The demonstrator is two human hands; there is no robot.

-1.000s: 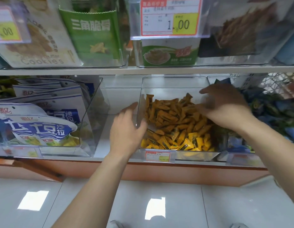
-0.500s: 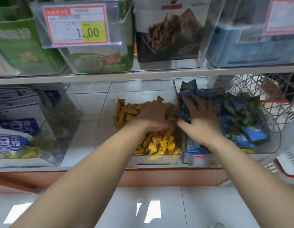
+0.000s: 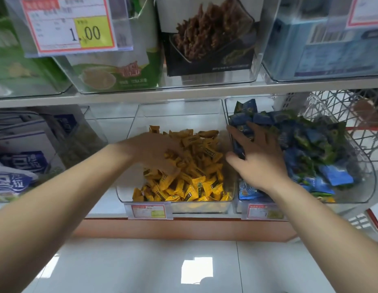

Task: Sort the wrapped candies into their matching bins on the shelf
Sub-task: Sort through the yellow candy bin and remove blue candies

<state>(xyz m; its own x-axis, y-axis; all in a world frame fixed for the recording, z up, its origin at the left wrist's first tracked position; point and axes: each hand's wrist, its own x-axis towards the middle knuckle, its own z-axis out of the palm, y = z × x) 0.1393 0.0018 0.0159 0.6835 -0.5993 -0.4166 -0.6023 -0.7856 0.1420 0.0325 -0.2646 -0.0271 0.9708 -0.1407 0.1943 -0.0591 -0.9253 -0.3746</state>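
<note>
My right hand (image 3: 260,161), grasping a blue candy (image 3: 238,148), has crossed from yellow bin (image 3: 128,132) to blue bin (image 3: 353,199); left hand (image 3: 156,151) grip indeterminate.

Both bare arms stretch forward, side by side. The left hand (image 3: 156,153) lies palm down, blurred, fingers curled downward — its hold unclear. The right hand (image 3: 259,163) spreads its fingers, thumb and forefinger pinching a blue packet (image 3: 237,147).

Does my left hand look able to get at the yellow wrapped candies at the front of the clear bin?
Probably yes: the left hand lies on the yellow wrapped candies inside the open-topped clear plastic bin, and nothing covers the front pile.
</note>
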